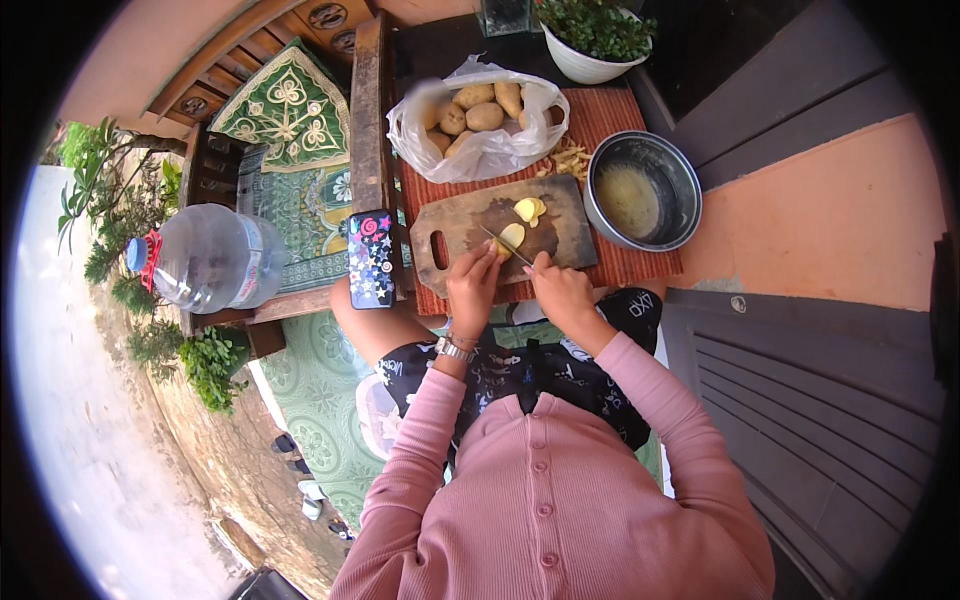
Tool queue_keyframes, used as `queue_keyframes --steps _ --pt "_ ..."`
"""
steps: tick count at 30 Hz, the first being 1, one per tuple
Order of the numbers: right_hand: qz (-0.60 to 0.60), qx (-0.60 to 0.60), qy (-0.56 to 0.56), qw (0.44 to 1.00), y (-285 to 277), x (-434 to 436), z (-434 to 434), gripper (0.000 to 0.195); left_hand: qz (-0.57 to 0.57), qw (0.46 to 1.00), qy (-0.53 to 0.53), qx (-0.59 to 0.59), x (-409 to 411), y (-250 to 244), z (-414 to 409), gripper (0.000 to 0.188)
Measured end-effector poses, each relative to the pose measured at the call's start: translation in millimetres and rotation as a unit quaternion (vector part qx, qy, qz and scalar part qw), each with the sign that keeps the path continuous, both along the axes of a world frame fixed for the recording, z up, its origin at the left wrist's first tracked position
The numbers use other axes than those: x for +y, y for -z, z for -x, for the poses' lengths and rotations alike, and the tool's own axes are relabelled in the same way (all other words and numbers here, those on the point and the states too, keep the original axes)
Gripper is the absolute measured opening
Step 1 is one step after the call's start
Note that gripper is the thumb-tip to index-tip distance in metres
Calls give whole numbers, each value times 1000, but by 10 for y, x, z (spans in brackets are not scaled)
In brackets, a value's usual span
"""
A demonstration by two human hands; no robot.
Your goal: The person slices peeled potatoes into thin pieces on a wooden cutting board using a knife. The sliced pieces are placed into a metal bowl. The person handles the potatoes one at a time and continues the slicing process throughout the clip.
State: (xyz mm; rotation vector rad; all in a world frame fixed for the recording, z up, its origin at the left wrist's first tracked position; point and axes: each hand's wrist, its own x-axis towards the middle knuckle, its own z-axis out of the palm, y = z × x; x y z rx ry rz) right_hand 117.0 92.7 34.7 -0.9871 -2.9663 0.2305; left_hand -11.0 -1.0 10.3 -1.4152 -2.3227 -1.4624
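My right hand (559, 291) grips a knife (512, 249) by its handle, with the blade lying across a peeled potato (512, 237) on the wooden cutting board (472, 208). Fingertips of my left hand (472, 283) hold the potato's near end at the left of the blade. Beyond the blade, a pale slice leans over on the board. Several cut slices (529, 210) lie in a small overlapping pile farther back. To the right of the board stands a dark metal pot (643, 191) with cloudy liquid inside.
Behind the board, a plastic bag (487, 161) holds several unpeeled potatoes (484, 117). Peelings (571, 160) lie between bag and pot on the red mat (622, 112). A phone in a star-patterned case (370, 259) rests on the bench arm at left, near a large water bottle (217, 259). A potted plant (592, 56) stands behind.
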Motion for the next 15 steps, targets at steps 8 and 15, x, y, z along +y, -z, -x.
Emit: queue_keyframes --steps 8,15 --pt "-10 -3 -4 1000 -32 86 -4 32 -3 1000 -3 2 2 -7 -9 21" --pt "16 42 -6 999 3 147 23 33 -1 1000 -7 -2 1 -20 -18 22"
